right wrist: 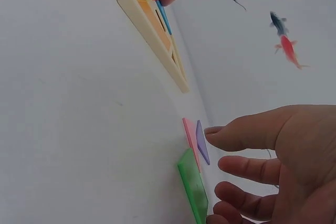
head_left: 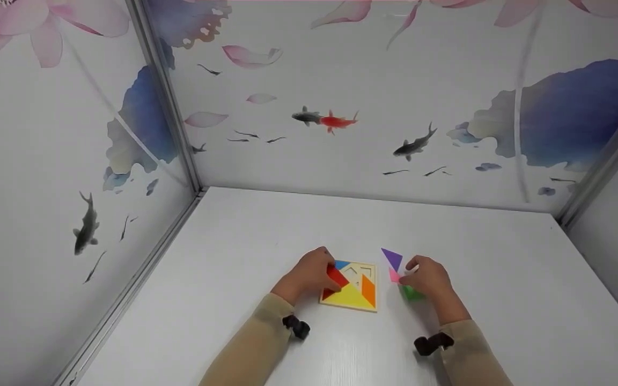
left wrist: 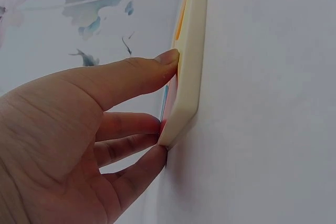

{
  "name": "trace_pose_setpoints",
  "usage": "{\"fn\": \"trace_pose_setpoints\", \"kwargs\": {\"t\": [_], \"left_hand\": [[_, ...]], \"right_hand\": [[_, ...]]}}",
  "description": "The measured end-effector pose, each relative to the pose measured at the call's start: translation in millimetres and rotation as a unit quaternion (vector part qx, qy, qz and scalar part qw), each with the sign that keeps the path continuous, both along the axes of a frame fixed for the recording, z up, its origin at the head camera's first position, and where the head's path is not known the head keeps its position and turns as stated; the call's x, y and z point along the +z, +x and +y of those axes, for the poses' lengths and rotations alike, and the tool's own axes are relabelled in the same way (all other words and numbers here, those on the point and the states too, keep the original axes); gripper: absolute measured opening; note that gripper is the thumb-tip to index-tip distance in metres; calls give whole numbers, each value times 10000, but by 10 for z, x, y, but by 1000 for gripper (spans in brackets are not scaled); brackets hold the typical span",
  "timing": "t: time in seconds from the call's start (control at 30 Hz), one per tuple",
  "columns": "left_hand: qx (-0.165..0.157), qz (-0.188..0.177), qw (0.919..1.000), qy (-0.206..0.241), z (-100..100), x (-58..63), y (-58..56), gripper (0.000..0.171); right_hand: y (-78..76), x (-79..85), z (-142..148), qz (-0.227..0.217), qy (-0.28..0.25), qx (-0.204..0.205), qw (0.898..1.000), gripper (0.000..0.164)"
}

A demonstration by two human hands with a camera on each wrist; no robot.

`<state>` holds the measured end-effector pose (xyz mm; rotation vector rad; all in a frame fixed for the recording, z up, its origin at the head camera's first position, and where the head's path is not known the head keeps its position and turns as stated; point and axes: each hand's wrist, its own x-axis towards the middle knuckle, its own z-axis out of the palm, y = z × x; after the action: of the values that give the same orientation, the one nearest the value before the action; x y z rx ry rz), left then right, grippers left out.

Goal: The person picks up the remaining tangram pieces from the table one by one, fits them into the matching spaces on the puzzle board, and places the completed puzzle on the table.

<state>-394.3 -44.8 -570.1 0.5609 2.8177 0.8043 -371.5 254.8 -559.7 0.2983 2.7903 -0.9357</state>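
Observation:
A square tangram tray (head_left: 348,307) with a pale rim lies flat on the table. In it sit a yellow piece (head_left: 353,298), an orange piece (head_left: 368,290), a red piece (head_left: 338,275) and a blue piece (head_left: 341,264). My left hand (head_left: 311,272) holds the tray by its left side, thumb at the rim and fingertips along the edge. On the right, my right hand (head_left: 431,279) hovers over loose pieces with bent, parted fingers and nothing gripped. Below it are a green piece (right wrist: 193,187), a pink piece (right wrist: 191,137) and a purple triangle (head_left: 393,259).
The white table (head_left: 223,241) is bounded by printed panels with fish and lotus designs at the back (head_left: 341,161) and left. Metal posts (head_left: 167,96) stand at the corners. A dark wrist camera (head_left: 296,327) is strapped at the left sleeve.

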Motion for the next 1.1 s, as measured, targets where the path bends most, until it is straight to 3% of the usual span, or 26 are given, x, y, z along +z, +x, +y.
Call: {"fn": "trace_pose_setpoints", "kwargs": {"t": [0.37, 0.6, 1.1], "left_hand": [[130, -88, 9999, -51, 22, 3, 20, 55], [-25, 65, 9999, -120, 7, -33, -26, 53], [116, -85, 9998, -136, 26, 9, -2, 55]], "right_hand": [[23, -6, 5, -165, 249, 161, 9994, 41], [32, -24, 27, 170, 553, 439, 9974, 39], [42, 29, 29, -192, 423, 303, 9985, 37]]}}
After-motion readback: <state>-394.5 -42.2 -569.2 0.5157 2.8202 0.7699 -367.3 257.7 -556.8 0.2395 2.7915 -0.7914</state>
